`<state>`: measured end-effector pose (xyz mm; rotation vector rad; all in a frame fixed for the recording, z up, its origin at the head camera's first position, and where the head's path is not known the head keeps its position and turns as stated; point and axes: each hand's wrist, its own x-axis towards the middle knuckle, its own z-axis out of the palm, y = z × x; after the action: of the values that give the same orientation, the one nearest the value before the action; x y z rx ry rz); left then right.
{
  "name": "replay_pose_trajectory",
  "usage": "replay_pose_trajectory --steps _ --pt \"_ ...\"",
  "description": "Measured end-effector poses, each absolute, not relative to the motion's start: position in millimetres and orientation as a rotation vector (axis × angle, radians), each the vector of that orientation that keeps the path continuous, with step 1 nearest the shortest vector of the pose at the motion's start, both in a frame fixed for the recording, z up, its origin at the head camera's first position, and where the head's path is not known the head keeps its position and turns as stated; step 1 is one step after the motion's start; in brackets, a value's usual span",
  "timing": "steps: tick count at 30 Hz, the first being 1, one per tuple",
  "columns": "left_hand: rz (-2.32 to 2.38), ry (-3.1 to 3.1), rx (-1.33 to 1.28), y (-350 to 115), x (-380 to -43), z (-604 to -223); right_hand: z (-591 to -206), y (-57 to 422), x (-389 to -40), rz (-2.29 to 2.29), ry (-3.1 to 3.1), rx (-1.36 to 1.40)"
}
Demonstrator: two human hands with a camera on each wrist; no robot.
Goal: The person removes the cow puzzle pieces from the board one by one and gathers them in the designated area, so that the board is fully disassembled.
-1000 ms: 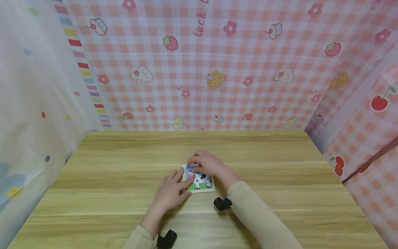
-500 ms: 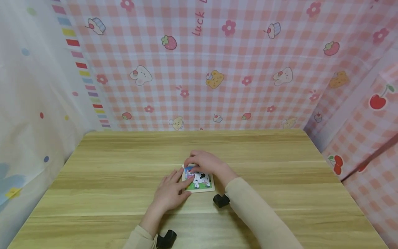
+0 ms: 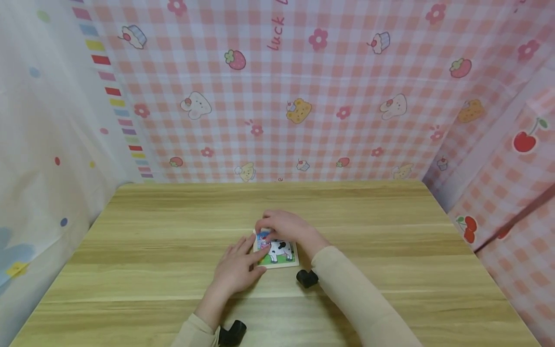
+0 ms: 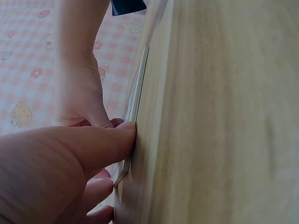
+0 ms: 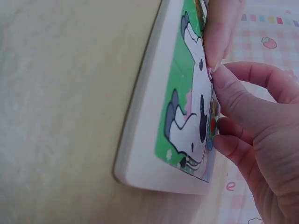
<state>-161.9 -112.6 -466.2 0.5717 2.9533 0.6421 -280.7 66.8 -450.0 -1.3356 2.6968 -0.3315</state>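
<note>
A small square cow puzzle [image 3: 282, 259] with a pale wooden border lies flat on the table. My left hand [image 3: 236, 271] rests at its left side, fingers spread. Its index finger touches the picture, and the thumb [image 4: 114, 140] lies against the board's near edge. Over the far left part of the picture, my right hand [image 3: 288, 226] has its fingers bent, with thumb and fingertips on the puzzle. In the right wrist view the right thumb [image 5: 229, 86] meets the left index fingertip. Whether a loose piece is between the right fingers is hidden.
The wooden table [image 3: 173, 217] reaches back to a pink checked cloth [image 3: 269, 140]. A white dotted cloth [image 3: 47, 144] hangs at the left, more checked cloth [image 3: 511, 193] at the right. Black wrist-worn parts [image 3: 232, 333] sit under both sleeves.
The right hand has shifted very slightly left over the puzzle's far left part. The left hand and the puzzle look almost unmoved.
</note>
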Motion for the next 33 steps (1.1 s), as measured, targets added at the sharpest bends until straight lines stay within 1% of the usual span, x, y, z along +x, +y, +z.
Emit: replay_pose_trajectory --steps 8,13,19,23,33 --pt "0.632 2.953 0.574 -113 -162 -466 -452 67 -277 -0.454 2.705 -1.262" --pt "0.638 2.953 0.575 -113 -163 -466 -458 67 -277 -0.610 2.698 -1.207" --pt "0.639 2.957 0.587 -114 -163 -468 -465 67 -276 -0.854 2.683 -1.045" --pt "0.639 2.958 0.592 -114 -163 -468 -469 65 -275 -0.911 2.705 -0.976" --pt "0.626 2.959 0.586 -113 -162 -467 -465 72 -269 -1.199 2.569 -0.862"
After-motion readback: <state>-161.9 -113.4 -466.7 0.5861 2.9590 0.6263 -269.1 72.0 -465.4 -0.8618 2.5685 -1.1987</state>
